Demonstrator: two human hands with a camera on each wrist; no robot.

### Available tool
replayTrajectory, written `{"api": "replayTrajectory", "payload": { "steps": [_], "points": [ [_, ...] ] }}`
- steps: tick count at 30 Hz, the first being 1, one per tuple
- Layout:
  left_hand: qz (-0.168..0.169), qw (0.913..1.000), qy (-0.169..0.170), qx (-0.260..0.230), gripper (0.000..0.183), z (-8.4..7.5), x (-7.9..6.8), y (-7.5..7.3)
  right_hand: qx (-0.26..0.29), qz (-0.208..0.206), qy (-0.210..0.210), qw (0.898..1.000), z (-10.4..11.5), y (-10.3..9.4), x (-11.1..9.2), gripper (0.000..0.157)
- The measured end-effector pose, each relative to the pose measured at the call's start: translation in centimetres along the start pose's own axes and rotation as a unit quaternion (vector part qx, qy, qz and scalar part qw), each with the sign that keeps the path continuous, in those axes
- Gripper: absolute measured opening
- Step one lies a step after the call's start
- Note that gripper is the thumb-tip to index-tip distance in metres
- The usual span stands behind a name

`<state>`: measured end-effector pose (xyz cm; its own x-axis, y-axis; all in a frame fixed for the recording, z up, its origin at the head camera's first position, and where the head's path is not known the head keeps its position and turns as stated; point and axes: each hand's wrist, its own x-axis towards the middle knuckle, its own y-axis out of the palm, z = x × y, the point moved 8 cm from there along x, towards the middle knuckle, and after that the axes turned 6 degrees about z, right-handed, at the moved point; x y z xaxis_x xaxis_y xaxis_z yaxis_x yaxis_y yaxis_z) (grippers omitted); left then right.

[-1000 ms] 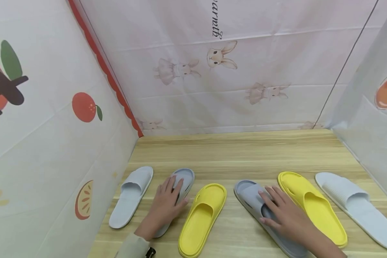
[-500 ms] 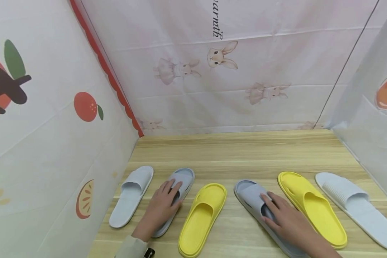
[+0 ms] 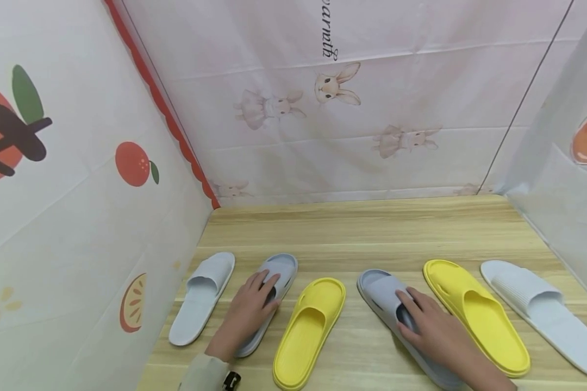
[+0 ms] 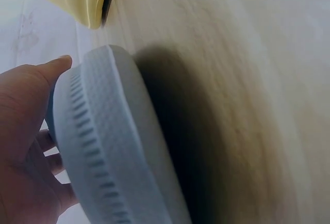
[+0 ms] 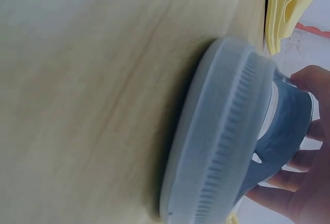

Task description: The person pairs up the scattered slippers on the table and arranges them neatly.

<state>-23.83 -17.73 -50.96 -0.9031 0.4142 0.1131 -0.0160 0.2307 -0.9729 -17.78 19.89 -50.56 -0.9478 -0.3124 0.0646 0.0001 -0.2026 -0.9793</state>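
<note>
My left hand (image 3: 248,312) lies over the left grey slipper (image 3: 282,266), with its fingers bent at the opening under the strap. In the left wrist view the thumb is against one side of this slipper (image 4: 116,131) and the other fingers are partly hidden behind it; a dark shadow lies below the sole. My right hand (image 3: 435,331) grips the right grey slipper (image 3: 381,288) by the strap's rear edge. From the right wrist, thumb and fingers hold the strap (image 5: 286,126) from both sides. Palm contact is hidden in both hands.
Beside the grey pair lie a left yellow slipper (image 3: 298,347) and a right yellow slipper (image 3: 494,331). White slippers (image 3: 193,312) (image 3: 564,323) lie outermost. The wooden tabletop (image 3: 362,228) is bordered by a printed back sheet (image 3: 352,163) and side sheets.
Both hands have slid back from the straps toward the openings, and their fingers have bent. The toes of both grey slippers now sit slightly higher in the head view.
</note>
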Motion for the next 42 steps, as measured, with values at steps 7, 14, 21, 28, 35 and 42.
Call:
{"api": "replayTrajectory", "payload": {
  "steps": [7,14,21,28,35,42],
  "points": [
    [-0.014,0.9999,0.0,0.008,0.06,-0.4,0.4,0.0,0.015,0.0,0.025,1.0,0.0,-0.1,0.6,0.068],
    [0.006,0.9999,-0.008,0.006,0.059,-0.5,1.6,0.3,0.023,0.001,0.05,0.998,0.0,-0.2,1.5,0.067],
    [0.019,0.9996,-0.012,0.019,0.06,-0.3,3.3,0.8,0.028,-0.004,0.066,0.997,0.0,-0.2,2.3,0.067],
    [0.039,0.999,-0.014,0.02,0.062,-0.5,5.4,1.1,0.03,-0.007,0.075,0.997,-0.5,-0.1,2.9,0.067],
    [0.049,0.9983,-0.023,0.023,0.062,-0.7,7.2,1.4,0.032,-0.012,0.086,0.996,-0.7,0.2,3.4,0.068],
    [0.05,0.9981,-0.021,0.03,0.062,-1.0,8.2,1.6,0.029,-0.001,0.104,0.994,-0.9,0.0,4.1,0.068]
  ]
}}
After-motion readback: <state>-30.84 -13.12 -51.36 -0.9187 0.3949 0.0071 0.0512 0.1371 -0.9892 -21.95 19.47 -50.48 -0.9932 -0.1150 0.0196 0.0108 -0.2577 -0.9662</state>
